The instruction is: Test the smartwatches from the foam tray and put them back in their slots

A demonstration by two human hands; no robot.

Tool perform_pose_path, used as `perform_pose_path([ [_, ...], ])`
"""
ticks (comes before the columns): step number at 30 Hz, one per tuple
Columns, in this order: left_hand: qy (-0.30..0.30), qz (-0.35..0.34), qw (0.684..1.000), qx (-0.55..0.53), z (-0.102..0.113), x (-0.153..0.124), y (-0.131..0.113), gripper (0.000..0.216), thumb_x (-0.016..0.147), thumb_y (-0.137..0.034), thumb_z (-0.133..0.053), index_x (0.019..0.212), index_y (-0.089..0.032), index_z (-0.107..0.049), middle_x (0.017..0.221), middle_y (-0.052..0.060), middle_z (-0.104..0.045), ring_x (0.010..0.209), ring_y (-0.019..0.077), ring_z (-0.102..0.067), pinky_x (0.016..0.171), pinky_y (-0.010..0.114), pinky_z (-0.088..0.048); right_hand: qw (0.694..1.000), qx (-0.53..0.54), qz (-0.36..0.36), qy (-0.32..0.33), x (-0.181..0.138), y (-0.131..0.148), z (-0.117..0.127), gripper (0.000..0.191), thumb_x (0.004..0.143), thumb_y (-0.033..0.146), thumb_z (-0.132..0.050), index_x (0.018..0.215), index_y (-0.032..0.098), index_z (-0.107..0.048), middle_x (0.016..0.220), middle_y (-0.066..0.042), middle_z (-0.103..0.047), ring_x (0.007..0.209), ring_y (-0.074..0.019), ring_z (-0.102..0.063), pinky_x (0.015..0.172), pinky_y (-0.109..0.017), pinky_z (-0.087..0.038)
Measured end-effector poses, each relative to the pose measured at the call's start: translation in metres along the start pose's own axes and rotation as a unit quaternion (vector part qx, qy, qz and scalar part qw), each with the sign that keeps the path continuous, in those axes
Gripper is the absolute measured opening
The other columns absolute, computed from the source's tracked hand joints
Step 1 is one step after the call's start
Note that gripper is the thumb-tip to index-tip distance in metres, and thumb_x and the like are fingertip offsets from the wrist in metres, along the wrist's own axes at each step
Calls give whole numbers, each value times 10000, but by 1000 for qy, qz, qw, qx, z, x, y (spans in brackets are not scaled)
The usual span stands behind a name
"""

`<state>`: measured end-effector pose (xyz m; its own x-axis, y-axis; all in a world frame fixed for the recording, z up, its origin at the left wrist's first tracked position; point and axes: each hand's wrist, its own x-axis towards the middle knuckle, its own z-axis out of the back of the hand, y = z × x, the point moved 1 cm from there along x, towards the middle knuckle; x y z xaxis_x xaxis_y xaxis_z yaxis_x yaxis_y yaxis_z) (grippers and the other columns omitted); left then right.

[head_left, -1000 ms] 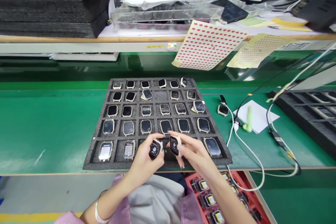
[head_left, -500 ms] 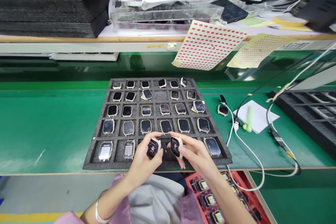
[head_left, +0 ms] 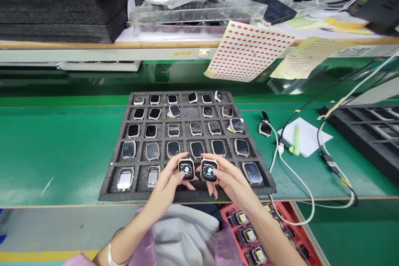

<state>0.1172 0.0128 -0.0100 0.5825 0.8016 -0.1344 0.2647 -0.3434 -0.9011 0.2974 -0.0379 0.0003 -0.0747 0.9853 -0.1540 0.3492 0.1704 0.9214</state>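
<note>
Side by side above the front row of a dark foam tray (head_left: 140, 194), I hold two smartwatch cases without straps. My left hand (head_left: 170, 178) grips the left smartwatch (head_left: 186, 170), its thumb over the lower left of the lit screen. In my right hand (head_left: 229, 174) is the right smartwatch (head_left: 208, 171), thumb resting on its screen. Both screens face up and show a similar dial with a pale figure. Several more watch cases, such as a dark-screened one (head_left: 152, 151), lie in the tray's compartments. My hands hide part of the front row.
On the green bench, a loose watch (head_left: 264, 129), white cables (head_left: 299, 174) and a green pen (head_left: 296, 139) on white paper lie right. Another foam tray (head_left: 352, 133) stands far right. A red tray (head_left: 299, 232) of packed watches sits below the bench edge. Sticker sheets (head_left: 249, 54) hang from the shelf.
Both watches have turned from facing each other at a slant to facing up toward me. My left hand has rolled outward, and its watch has shifted slightly right and up.
</note>
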Motion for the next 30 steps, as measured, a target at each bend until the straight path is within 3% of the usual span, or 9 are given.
perform_pose_path([
  [4, 15, 14, 1000, 1, 5, 0, 1, 434, 873, -246, -486, 1302, -202, -437, 1123, 98, -603, 968, 230, -589, 718, 326, -561, 1000, -14, -1, -24, -2, -1, -1, 497, 876, 283, -585, 1352, 208, -459, 961, -96, -682, 539, -150, -639, 425, -230, -466],
  [11, 3, 30, 999, 21, 9, -1, 3, 481, 850, -218, -468, 1328, -192, -416, 1020, 87, -625, 943, 230, -601, 698, 320, -556, 999, -14, 2, -32, -5, -3, -2, 472, 874, 277, -607, 1328, 201, -503, 1010, -125, -699, 557, -175, -673, 418, -239, -485],
  [22, 27, 24, 999, 28, 6, -3, -2, 471, 844, -194, -476, 1310, -215, -407, 1077, 83, -604, 939, 222, -612, 719, 331, -565, 996, -60, 3, -70, -7, 2, -9, 452, 876, 296, -631, 1297, 178, -515, 959, -101, -698, 523, -151, -657, 412, -233, -493],
  [25, 21, 6, 999, 48, 6, -2, -2, 455, 853, -205, -499, 1299, -226, -412, 1074, 76, -597, 922, 213, -612, 715, 313, -560, 995, -84, 15, -52, -7, 2, -8, 507, 862, 286, -654, 1327, 191, -475, 976, -97, -681, 548, -143, -654, 434, -230, -508],
  [28, -15, -23, 998, 55, 7, -3, -1, 469, 853, -224, -549, 1298, -223, -400, 1028, 64, -594, 869, 187, -607, 680, 276, -544, 994, -105, 21, -5, -7, -1, -7, 692, 829, 226, -685, 1423, 225, -330, 994, -76, -656, 664, -161, -670, 518, -245, -548],
  [30, -39, -40, 997, 50, 7, -3, 0, 482, 849, -235, -574, 1296, -222, -394, 995, 56, -590, 833, 173, -607, 638, 251, -527, 985, -168, 22, 18, -7, 0, -9, 711, 838, 187, -655, 1442, 225, -281, 953, -56, -648, 702, -168, -665, 576, -273, -566],
])
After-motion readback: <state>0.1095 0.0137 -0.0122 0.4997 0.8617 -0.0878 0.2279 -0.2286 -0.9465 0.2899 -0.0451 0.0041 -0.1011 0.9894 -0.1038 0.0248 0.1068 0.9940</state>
